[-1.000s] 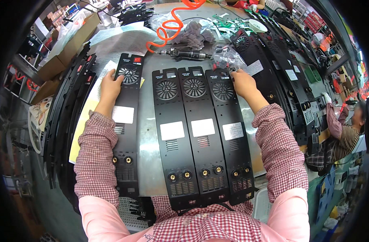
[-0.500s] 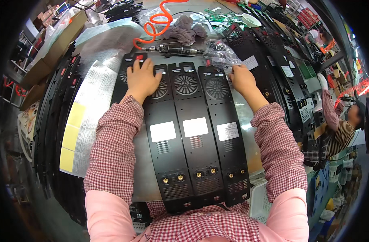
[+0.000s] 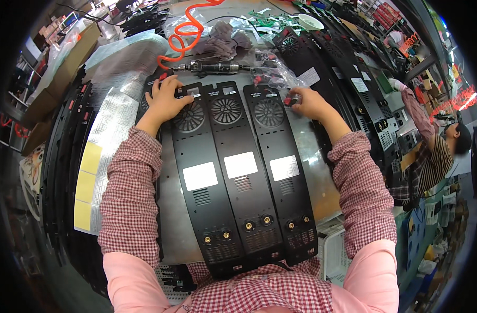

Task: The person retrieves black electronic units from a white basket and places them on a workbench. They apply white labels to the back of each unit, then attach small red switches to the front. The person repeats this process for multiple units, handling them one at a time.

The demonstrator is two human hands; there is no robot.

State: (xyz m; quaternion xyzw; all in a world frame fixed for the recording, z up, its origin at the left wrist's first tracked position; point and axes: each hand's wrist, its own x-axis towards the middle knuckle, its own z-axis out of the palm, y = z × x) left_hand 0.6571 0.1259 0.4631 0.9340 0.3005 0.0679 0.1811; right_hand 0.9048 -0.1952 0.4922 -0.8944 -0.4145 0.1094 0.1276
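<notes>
Three long black metal panels lie side by side before me: a left panel (image 3: 198, 141), a middle panel (image 3: 233, 138) and a right panel (image 3: 274, 141). Each has a round fan grille, a white label and two brass-coloured fittings. My left hand (image 3: 167, 103) rests over the upper end of the left panel, fingers spread, thumb by its rectangular cutout. Part of another panel (image 3: 145, 104) shows beyond that hand. To the right of the right panel, my right hand (image 3: 312, 105) pinches a small black and red part (image 3: 292, 99) between thumb and fingers.
A clear plastic bag (image 3: 276, 70) with red parts lies beyond the panels, beside a black power screwdriver (image 3: 214, 67) on a coiled orange hose (image 3: 182, 39). Stacked panels (image 3: 335, 78) line the right. Printed sheets (image 3: 111, 125) lie at left. A co-worker (image 3: 436, 169) is at far right.
My right hand has drawn back from the plastic bag, and a small black and red part now shows in its fingers. The whole view has shifted slightly; the left hand stays near the left panel's top.
</notes>
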